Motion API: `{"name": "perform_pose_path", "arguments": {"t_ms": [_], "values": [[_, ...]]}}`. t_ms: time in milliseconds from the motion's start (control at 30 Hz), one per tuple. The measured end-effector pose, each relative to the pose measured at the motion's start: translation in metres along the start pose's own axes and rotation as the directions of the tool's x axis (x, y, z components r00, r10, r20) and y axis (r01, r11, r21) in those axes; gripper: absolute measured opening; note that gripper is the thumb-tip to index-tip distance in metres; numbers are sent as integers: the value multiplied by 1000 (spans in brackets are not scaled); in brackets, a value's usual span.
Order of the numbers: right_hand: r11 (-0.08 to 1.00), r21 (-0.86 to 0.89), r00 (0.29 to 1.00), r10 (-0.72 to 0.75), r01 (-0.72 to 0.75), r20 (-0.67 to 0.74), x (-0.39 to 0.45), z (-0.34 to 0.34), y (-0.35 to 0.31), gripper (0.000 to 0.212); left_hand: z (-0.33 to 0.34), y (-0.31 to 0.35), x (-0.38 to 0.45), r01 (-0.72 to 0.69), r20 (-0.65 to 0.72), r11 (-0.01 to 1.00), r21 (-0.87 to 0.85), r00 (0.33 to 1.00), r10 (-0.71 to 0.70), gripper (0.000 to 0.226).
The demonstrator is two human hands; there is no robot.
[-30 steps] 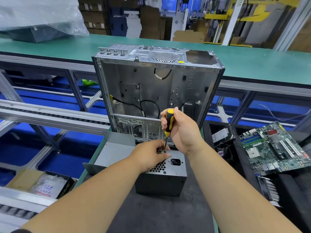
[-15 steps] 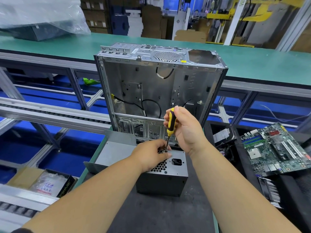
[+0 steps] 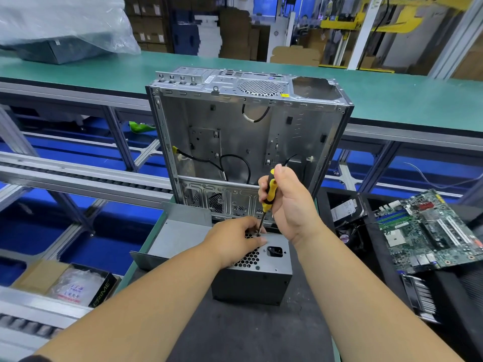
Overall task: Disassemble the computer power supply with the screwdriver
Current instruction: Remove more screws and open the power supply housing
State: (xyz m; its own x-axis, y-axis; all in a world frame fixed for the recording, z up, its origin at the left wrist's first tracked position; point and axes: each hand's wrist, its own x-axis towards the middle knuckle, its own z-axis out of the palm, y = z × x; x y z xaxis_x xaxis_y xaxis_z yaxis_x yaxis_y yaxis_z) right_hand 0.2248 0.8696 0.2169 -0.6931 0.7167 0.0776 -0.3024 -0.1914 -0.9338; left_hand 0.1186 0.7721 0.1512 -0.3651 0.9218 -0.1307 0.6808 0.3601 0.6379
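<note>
A grey power supply stands on the dark mat, its honeycomb vent and black socket facing up. My left hand lies on its top face, fingers curled around the tip of the screwdriver shaft. My right hand grips the yellow and black screwdriver upright, its tip set on the top face near the vent's far edge. The left hand hides part of the vent.
An empty silver computer case stands upright just behind the power supply. A loose grey metal panel lies to the left. A green motherboard and other parts sit in black bins on the right. A box lies lower left.
The screwdriver handle has tilted slightly and the right hand shifted a little on it; the left hand stays on the power supply. The view moved a touch.
</note>
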Motion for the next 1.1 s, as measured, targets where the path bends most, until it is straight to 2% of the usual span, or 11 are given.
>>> {"name": "perform_pose_path", "arguments": {"t_ms": [267, 400, 533, 567, 700, 767, 967, 1100], "values": [[997, -54, 998, 58, -58, 6, 2, -1, -6, 31, 0, 1, -1, -10, 1, 1000, -14, 1000, 10, 12], [990, 65, 992, 125, -126, 15, 2, 6, -8, 51, 0, 1, -2, -9, 2, 1000, -16, 1000, 9, 16], [991, 80, 994, 108, -110, 25, 3, 8, -5, 60, 1, -1, -1, -3, -15, 999, -37, 1000, 2, 20], [992, 80, 995, 96, -98, 30, 3, 8, -5, 58, 1, -1, -1, 1, -23, 998, -60, 1000, -2, 20], [999, -9, 999, 33, -33, 39, 1, 4, -1, 29, 2, -2, -2, -9, -55, 997, -79, 998, 5, 17], [999, -38, 999, 26, -25, 31, 1, 3, 0, 26, 2, -1, -1, -13, -60, 997, -80, 998, 8, 13], [996, -65, 998, 61, -59, 35, 1, 2, -6, 29, 3, -1, -2, -20, -89, 997, -76, 996, 13, 13], [997, -25, 996, 80, -80, 27, 0, 7, -10, 45, 3, -1, -3, -17, -96, 996, -87, 995, 8, 15]]}}
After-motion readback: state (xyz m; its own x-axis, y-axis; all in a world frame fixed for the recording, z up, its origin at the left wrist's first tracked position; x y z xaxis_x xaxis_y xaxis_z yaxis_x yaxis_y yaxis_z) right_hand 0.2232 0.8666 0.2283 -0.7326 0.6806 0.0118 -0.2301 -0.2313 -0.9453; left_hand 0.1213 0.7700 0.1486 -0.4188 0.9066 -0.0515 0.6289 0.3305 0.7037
